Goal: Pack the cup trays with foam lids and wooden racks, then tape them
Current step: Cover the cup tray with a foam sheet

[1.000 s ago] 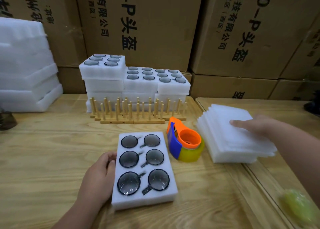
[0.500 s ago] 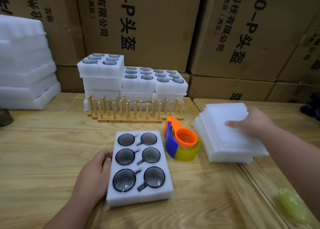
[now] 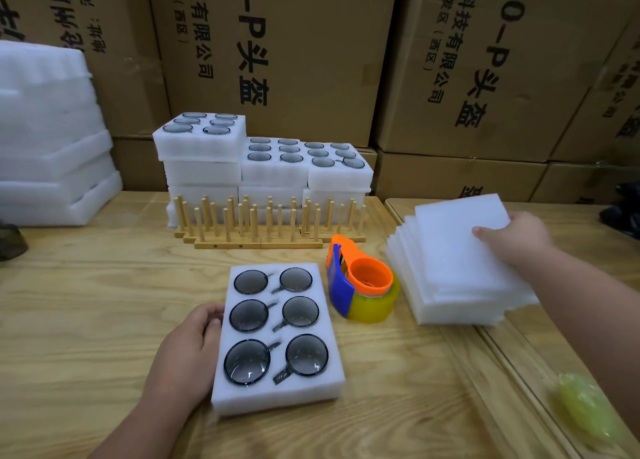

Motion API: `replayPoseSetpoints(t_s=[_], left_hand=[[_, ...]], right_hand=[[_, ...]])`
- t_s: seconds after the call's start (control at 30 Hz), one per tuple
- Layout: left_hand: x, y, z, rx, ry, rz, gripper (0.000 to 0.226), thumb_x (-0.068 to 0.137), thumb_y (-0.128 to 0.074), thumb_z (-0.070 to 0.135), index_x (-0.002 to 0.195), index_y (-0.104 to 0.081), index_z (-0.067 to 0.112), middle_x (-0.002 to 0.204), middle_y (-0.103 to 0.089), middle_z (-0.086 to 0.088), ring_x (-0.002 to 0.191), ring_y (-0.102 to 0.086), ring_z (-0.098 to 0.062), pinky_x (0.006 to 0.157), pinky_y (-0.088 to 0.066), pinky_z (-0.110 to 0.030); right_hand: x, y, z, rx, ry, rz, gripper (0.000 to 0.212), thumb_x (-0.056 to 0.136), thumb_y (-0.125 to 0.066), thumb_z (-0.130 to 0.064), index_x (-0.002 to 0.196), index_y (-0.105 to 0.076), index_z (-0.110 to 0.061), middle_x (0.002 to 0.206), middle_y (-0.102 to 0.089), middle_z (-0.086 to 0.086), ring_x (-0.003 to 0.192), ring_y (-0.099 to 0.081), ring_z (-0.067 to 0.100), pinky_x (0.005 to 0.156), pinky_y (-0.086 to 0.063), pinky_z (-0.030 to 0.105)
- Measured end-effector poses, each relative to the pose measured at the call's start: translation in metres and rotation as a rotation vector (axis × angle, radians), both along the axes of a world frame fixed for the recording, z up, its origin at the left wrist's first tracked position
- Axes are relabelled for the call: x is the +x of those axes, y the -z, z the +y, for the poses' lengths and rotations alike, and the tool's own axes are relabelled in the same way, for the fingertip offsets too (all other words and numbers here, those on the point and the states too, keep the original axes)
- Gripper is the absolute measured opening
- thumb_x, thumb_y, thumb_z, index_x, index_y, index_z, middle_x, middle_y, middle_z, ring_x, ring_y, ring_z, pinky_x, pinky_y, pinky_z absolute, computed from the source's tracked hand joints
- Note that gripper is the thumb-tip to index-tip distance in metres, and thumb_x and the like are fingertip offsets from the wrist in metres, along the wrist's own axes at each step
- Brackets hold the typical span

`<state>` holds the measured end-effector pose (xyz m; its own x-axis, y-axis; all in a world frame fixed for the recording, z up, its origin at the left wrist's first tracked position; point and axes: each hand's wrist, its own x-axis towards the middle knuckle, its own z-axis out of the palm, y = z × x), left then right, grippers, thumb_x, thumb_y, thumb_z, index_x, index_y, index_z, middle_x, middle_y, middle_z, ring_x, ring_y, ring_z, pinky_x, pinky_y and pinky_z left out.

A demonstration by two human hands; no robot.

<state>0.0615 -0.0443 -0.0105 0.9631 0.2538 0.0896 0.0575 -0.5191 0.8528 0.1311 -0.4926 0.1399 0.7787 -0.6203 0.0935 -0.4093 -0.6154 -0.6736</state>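
A white foam cup tray (image 3: 277,340) lies flat on the wooden table (image 3: 86,313), near its front and a little left of centre, with six dark glass cups seated in two columns of three. The left hand (image 3: 187,351) rests along the tray's left edge, fingers loosely curled against the foam side and thumb by the upper corner. Bare wood lies open to the left of that hand and in front of the tray. Just beside the tray's upper right corner, apart from it, stands an orange and blue tape dispenser (image 3: 360,285) with yellowish tape. Right of the dispenser sits a stack of foam lids (image 3: 453,268), straddling the seam between two tabletops; the right hand (image 3: 516,240) grips the top lid at its right edge, thumb on top, the other fingers hidden beneath. Behind the tray a strip of bare wood runs up to the wooden racks (image 3: 256,226), which stand in front of stacked filled trays (image 3: 263,167) against cardboard boxes (image 3: 311,42).
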Motion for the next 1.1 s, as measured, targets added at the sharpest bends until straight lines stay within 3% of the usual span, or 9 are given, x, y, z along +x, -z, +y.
replayPoseSetpoints(t_s=[0.17,0.3,0.4,0.5,0.6,0.67,0.77,0.93,1.1], left_hand=[[0.0,0.0,0.0,-0.008,-0.003,0.002,0.024,0.101,-0.048,0.025,0.102,-0.065,0.043,0.093,-0.072,0.028,0.09,-0.065,-0.001,0.075,-0.05,-0.033],[0.0,-0.001,0.0,-0.005,-0.002,-0.002,0.025,0.101,-0.048,0.025,0.1,-0.064,0.044,0.094,-0.066,0.038,0.087,-0.064,0.003,0.07,-0.047,-0.028],[0.001,0.001,0.001,-0.001,-0.001,-0.002,0.024,0.101,-0.048,0.026,0.101,-0.065,0.042,0.094,-0.067,0.037,0.085,-0.063,0.006,0.07,-0.047,-0.027],[0.002,0.002,0.002,-0.008,-0.002,0.007,0.023,0.101,-0.048,0.027,0.103,-0.065,0.042,0.094,-0.071,0.03,0.086,-0.064,0.004,0.072,-0.049,-0.029],[0.001,0.002,0.002,-0.014,-0.002,0.014,0.023,0.101,-0.047,0.028,0.104,-0.064,0.043,0.095,-0.071,0.03,0.087,-0.065,0.004,0.073,-0.05,-0.03],[0.001,0.002,0.002,-0.01,-0.001,0.02,0.023,0.101,-0.046,0.029,0.105,-0.064,0.044,0.096,-0.069,0.034,0.087,-0.064,0.005,0.074,-0.05,-0.03],[0.001,0.002,0.003,0.001,0.004,0.028,0.025,0.1,-0.045,0.029,0.105,-0.063,0.044,0.097,-0.066,0.038,0.087,-0.062,0.011,0.074,-0.05,-0.028],[0.001,0.003,0.003,0.019,-0.001,0.027,0.026,0.1,-0.044,0.028,0.106,-0.064,0.045,0.097,-0.067,0.038,0.089,-0.064,0.006,0.071,-0.047,-0.026],[0.001,0.004,0.003,0.014,-0.006,0.023,0.024,0.099,-0.045,0.03,0.104,-0.063,0.046,0.095,-0.067,0.038,0.085,-0.064,0.006,0.069,-0.048,-0.027]], right_hand=[[-0.006,-0.017,0.006,0.205,-0.038,-0.11,0.033,0.102,-0.054,-0.031,0.12,-0.065,-0.006,0.099,-0.066,0.014,0.075,-0.061,0.029,0.085,-0.053,0.047],[-0.006,-0.031,0.029,0.359,-0.03,-0.181,0.027,0.098,-0.056,-0.033,0.099,-0.066,-0.009,0.126,-0.066,0.02,0.111,-0.065,0.042,0.103,-0.048,0.057],[-0.009,-0.029,0.055,0.529,-0.126,-0.233,0.017,0.096,-0.061,-0.03,0.097,-0.067,-0.014,0.107,-0.075,0.01,0.094,-0.073,0.032,0.093,-0.056,0.053],[-0.023,-0.015,0.09,0.649,-0.279,-0.275,0.013,0.099,-0.061,-0.024,0.096,-0.07,-0.015,0.082,-0.079,0.001,0.069,-0.077,0.02,0.058,-0.062,0.037],[-0.039,0.008,0.131,0.709,-0.391,-0.21,0.016,0.097,-0.064,-0.027,0.099,-0.073,-0.014,0.094,-0.079,0.009,0.086,-0.077,0.03,0.074,-0.064,0.048],[-0.046,0.026,0.155,0.728,-0.43,-0.14,0.015,0.096,-0.066,-0.029,0.097,-0.072,-0.015,0.099,-0.078,0.013,0.094,-0.075,0.036,0.086,-0.06,0.057],[-0.054,0.052,0.188,0.711,-0.491,-0.044,0.013,0.098,-0.064,-0.026,0.091,-0.072,-0.017,0.093,-0.078,0.011,0.087,-0.075,0.034,0.086,-0.059,0.058],[-0.055,0.084,0.21,0.607,-0.472,0.013,0.003,0.094,-0.068,-0.024,0.094,-0.068,-0.021,0.072,-0.075,-0.008,0.063,-0.072,0.007,0.054,-0.056,0.023],[-0.053,0.096,0.207,0.514,-0.445,0.057,0.017,0.092,-0.065,-0.018,0.109,-0.064,-0.02,0.086,-0.072,0.002,0.077,-0.069,0.016,0.064,-0.049,0.027]])
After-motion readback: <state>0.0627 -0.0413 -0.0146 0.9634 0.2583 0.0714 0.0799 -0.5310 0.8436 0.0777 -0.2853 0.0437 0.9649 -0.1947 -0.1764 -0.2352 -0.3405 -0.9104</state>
